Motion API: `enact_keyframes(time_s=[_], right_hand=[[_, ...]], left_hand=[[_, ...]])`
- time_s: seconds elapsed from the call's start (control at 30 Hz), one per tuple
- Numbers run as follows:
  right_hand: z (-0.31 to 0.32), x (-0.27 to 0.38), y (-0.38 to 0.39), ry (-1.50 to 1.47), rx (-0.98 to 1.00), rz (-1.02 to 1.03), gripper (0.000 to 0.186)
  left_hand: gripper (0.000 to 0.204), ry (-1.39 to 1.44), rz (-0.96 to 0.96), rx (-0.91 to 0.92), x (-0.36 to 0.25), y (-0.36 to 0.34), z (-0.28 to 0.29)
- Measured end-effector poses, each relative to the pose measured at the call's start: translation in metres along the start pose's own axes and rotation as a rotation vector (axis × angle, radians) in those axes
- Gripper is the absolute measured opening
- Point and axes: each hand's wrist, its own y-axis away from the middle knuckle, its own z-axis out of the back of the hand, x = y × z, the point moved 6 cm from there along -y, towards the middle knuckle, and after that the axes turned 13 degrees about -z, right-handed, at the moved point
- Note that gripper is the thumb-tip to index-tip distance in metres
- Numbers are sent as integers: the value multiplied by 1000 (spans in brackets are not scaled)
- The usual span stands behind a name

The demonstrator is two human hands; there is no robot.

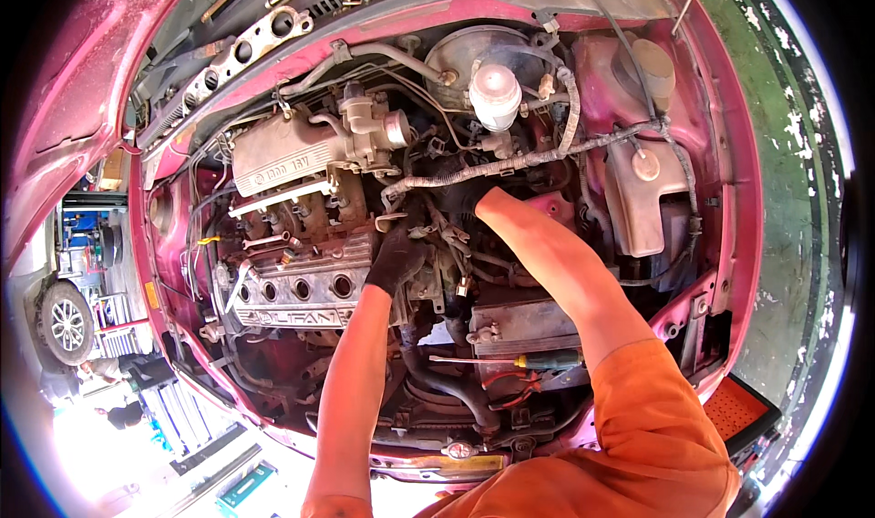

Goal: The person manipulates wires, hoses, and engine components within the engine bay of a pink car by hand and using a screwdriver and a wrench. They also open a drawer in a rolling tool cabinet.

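Both my arms reach into the engine bay of a red car. My left hand, in a black glove, lies at the end of the valve cover, close to a metal bracket and some wiring plugs; its fingers are mostly hidden in shadow. Deeper in, my right hand, also dark-gloved, goes under the wrapped wiring harness. Its fingers cannot be seen. To the left of the hands sits the grey intake manifold with its throttle body.
A screwdriver and red-handled pliers lie at the front. A wrench rests by the valve cover. Beyond are a brake fluid reservoir and a flat metal gasket. An orange tray stands right of the car.
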Motion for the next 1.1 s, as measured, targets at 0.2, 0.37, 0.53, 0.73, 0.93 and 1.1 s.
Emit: enact_keyframes(time_s=[0.2, 0.37, 0.53, 0.73, 0.93, 1.1], right_hand=[[-2, 27, 1, -346, 104, 180, 45], [4, 13, 13, -13, -87, 249, 42], [-2, 21, 4, -318, 249, -69, 42], [-7, 37, 4, -638, 655, -595, 33], [22, 35, 5, 20, 22, 341, 34], [7, 20, 4, -17, 229, 40, 32]], left_hand=[[75, -154, -105, 94, 27, 3, -1], [51, -20, -10, 39, 16, -2, -8], [59, -85, -102, 22, 31, 4, -1], [50, 23, -3, 100, 55, 1, -2], [46, 126, -103, -51, 28, -10, -12], [39, -140, -16, -39, 6, 4, -11]])
